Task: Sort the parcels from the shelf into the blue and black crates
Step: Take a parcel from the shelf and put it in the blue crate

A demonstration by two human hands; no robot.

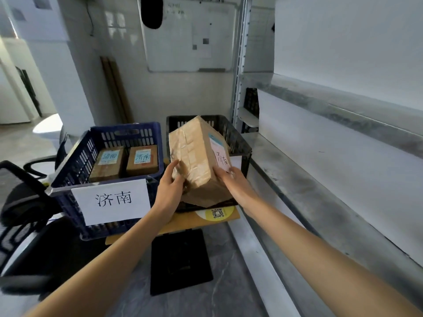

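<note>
Between both hands, a brown parcel point(194, 161) is hanging over the black crate point(238, 136), tipped so its long side is running up and away from the person. The left hand point(170, 181) is gripping its near left edge, and the right hand point(231, 179) is holding its right side by a label. It is a cardboard box wrapped in shiny, crinkly tape. Left of the hands, nearer the left one, the blue crate point(91, 143) with holey plastic walls is holding two small boxes point(109, 163) with look-alike labels, so the parcel probably belongs there.
</note>
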